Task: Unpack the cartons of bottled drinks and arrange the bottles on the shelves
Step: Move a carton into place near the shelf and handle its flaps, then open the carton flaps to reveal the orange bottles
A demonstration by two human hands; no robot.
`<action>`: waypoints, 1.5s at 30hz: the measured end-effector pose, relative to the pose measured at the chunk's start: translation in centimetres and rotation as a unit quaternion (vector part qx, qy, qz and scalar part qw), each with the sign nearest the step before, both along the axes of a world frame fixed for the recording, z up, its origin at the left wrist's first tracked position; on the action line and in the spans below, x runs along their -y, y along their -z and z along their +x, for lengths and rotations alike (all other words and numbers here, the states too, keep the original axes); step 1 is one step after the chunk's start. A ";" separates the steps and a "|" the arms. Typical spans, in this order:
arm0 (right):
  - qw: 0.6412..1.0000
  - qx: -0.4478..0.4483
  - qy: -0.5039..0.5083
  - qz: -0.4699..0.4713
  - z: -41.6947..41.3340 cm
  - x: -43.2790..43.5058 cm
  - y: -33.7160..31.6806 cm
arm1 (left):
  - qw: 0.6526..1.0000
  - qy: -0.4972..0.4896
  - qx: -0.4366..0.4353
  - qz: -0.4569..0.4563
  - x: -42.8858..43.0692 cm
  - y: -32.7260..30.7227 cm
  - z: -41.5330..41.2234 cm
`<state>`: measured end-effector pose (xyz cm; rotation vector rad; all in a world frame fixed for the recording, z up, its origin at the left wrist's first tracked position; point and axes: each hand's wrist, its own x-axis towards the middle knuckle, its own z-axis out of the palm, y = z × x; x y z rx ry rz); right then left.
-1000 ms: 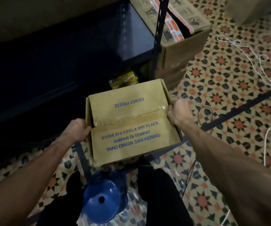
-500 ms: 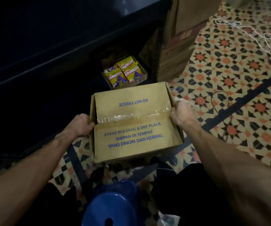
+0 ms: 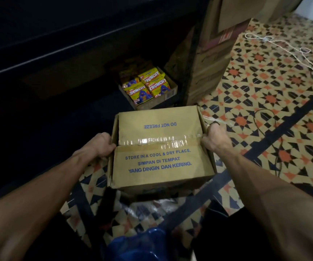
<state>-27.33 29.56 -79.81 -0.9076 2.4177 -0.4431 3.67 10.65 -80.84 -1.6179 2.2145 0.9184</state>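
Grip: left hand (image 3: pixel 100 146) and right hand (image 3: pixel 215 139) clasp opposite side walls of one carton (image 3: pixel 161 153), fingers curled round the edges; a two-sided hold that suits a box probably heavy with bottles and keeps it level.

Carton: brown cardboard, top flaps closed, centre seam sealed by clear tape (image 3: pixel 159 141). Blue print on the near flap reads "Store in a cool & dry place", on the far flap "Do not freeze", the latter upside down to the wearer. A strand of loose tape trails off the right edge by the right hand. No bottles visible; contents unseen.

Position: carton sits in front of the person, just before the dark shelf (image 3: pixel 57 53), over the patterned floor (image 3: pixel 265 102). Whether it rests on the floor or hangs just above cannot be told.

Surroundings: small tray of yellow snack packs (image 3: pixel 148 87) under the shelf, just beyond the carton. Stacked boxes (image 3: pixel 214 49) stand beside the shelf post, right. White cord (image 3: pixel 276 42) and a dark cable (image 3: pixel 276 132) lie on the floor, well apart from the carton. Blue stool (image 3: pixel 146 245) at the bottom edge, near the person's legs.

Judgement: early stage; the carton is placed close to the shelf for a short reach. The tape must be opened next.
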 end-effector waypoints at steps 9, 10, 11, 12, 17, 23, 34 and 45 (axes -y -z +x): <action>0.999 0.034 0.005 -0.022 -0.1 2.1 0.8 | 0.999 0.002 -0.015 0.038 2.2 1.9 0.1; 0.999 0.042 0.002 -0.027 0.0 2.1 0.8 | 0.999 0.006 -0.013 0.035 2.2 1.8 0.0; 0.998 0.049 0.001 -0.028 0.1 2.0 0.9 | 0.999 0.007 -0.010 0.035 2.2 2.0 0.1; 0.999 0.043 -0.003 -0.020 0.0 1.9 0.8 | 0.999 0.007 -0.007 0.037 2.2 1.9 0.0; 0.996 0.048 -0.063 0.035 0.0 1.7 -0.3 | 0.999 0.005 -0.011 0.032 1.2 2.0 -0.1; 0.975 0.023 -0.209 0.070 -1.7 1.9 0.5 | 0.999 -0.011 -0.007 0.037 1.2 2.5 -0.1; 0.952 -0.133 -0.255 -0.100 -3.2 5.1 0.0 | 0.985 -0.054 -0.160 0.031 2.8 1.2 1.2; 0.951 0.053 0.045 -0.300 -1.1 10.0 0.8 | 0.987 -0.083 -0.138 -0.020 3.6 3.0 -1.3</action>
